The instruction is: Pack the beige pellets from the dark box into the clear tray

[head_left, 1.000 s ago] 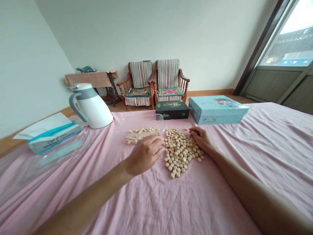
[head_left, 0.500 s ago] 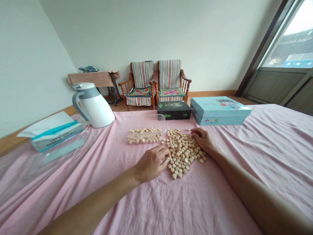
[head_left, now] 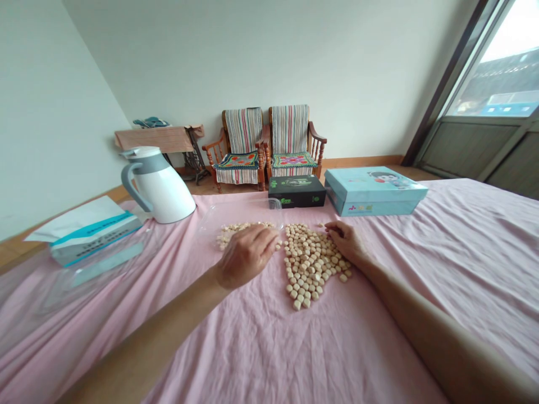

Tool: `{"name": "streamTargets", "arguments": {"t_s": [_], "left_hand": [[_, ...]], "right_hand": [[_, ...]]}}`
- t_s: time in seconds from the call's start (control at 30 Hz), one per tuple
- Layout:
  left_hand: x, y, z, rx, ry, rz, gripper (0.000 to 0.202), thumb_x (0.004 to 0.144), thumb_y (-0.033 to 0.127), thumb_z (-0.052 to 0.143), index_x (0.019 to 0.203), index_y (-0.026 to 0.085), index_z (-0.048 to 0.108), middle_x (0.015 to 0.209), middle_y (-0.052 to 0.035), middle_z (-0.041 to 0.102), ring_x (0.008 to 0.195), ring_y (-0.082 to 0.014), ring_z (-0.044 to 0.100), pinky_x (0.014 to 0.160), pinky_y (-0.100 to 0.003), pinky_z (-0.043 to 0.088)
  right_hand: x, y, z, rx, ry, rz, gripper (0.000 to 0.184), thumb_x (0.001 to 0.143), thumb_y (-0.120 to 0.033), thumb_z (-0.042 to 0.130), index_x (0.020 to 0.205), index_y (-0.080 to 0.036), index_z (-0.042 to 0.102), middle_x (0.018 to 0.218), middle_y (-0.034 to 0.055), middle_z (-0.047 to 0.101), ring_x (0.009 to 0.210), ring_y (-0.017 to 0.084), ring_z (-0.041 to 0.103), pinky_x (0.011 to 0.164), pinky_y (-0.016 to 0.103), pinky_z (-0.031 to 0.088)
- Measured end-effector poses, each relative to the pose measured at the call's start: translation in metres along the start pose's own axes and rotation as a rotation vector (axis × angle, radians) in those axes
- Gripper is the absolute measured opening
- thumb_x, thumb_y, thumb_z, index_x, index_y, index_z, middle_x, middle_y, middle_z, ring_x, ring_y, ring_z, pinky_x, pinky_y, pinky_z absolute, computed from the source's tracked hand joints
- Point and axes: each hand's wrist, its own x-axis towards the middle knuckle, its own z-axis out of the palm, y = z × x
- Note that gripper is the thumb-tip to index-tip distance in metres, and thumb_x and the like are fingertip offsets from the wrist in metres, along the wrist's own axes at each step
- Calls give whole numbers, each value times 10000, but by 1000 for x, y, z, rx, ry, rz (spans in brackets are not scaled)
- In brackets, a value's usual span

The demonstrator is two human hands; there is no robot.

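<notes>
From my station I see my left hand [head_left: 246, 255] palm down with the fingers curled, hovering over the near edge of the clear tray [head_left: 219, 219], which holds a smaller lot of pale pieces; I cannot tell whether anything is pinched under those fingers. My right hand [head_left: 347, 241] lies loosely open, palm down, on the far right edge of the pile of beige pieces [head_left: 309, 269], fingertips touching them and gripping nothing that I can see. The pile sits on the pink cloth [head_left: 269, 348] just right of the tray. Farther off stand a white jug [head_left: 158, 185] to the left, a black box [head_left: 297, 191] and a blue box [head_left: 373, 189].
</notes>
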Motion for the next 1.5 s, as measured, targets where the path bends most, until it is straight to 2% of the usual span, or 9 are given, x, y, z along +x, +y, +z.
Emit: {"name": "streamTargets", "arguments": {"t_s": [0.17, 0.27, 0.4, 0.73, 0.87, 1.07, 1.23, 1.3, 1.5], "left_hand": [[-10, 22, 21, 85, -524, 9, 189, 873, 50, 424, 961, 149, 560, 959, -67, 641, 770, -179, 661, 644, -291, 546], [-9, 21, 37, 176, -638, -37, 215, 887, 44, 393, 1007, 140, 543, 1036, -90, 626, 797, -203, 676, 622, -303, 556], [-9, 16, 49, 259, -665, -62, 234, 895, 45, 386, 1056, 141, 525, 1039, -102, 608, 796, -210, 677, 622, -309, 555], [-15, 18, 36, 194, -614, -133, 271, 901, 43, 377, 1098, 171, 510, 1036, -76, 592, 875, -195, 652, 698, -299, 539], [-16, 23, 32, 245, -636, -128, 253, 888, 35, 394, 1060, 169, 521, 1024, -75, 593, 829, -184, 647, 651, -278, 519], [-23, 25, 34, 309, -613, -175, 228, 811, -17, 455, 945, 146, 542, 958, -112, 611, 929, -268, 604, 778, -397, 490], [-14, 30, 18, 164, -619, -150, 219, 821, -21, 418, 859, 157, 540, 917, -77, 602, 839, -203, 601, 742, -327, 494], [-7, 27, 9, 118, -528, -114, 190, 837, 7, 433, 857, 160, 544, 914, -64, 593, 828, -189, 595, 745, -316, 501], [7, -8, -5, 194, 1, -143, 288, 886, 71, 424, 1143, 145, 530, 1175, -130, 558, 1064, -239, 553, 912, -401, 480]], "right_hand": [[-1, -1, 0, 4, -3, -32, 242, 765, -240, 507, 947, -199, 661, 880, 52, 721, 822, 188, 682, 796, 335, 536], [0, 1, 0, -9, 4, -27, 243, 762, -238, 513, 949, -203, 664, 884, 47, 722, 827, 186, 681, 797, 334, 537], [1, 4, 0, -14, 6, -29, 239, 769, -240, 514, 951, -209, 665, 891, 46, 721, 821, 188, 684, 790, 340, 544], [-2, -2, -2, -28, -7, -37, 235, 764, -246, 512, 942, -200, 660, 889, 58, 717, 840, 201, 679, 799, 355, 539], [-3, -6, -3, -23, 1, -39, 229, 759, -255, 508, 918, -197, 663, 873, 61, 716, 837, 206, 675, 798, 362, 535], [-4, -8, -4, -42, -1, -32, 219, 765, -250, 512, 918, -203, 661, 865, 55, 713, 822, 198, 674, 795, 358, 539], [-3, -5, -3, -48, 2, -36, 219, 762, -258, 514, 912, -208, 667, 873, 51, 717, 824, 199, 677, 805, 365, 541], [-3, -5, -3, -52, 4, -29, 219, 764, -260, 517, 916, -213, 667, 877, 46, 719, 826, 198, 677, 805, 363, 542], [-4, -7, -2, -49, 5, -43, 220, 770, -256, 505, 916, -207, 662, 871, 56, 718, 837, 206, 679, 810, 367, 539]]}}
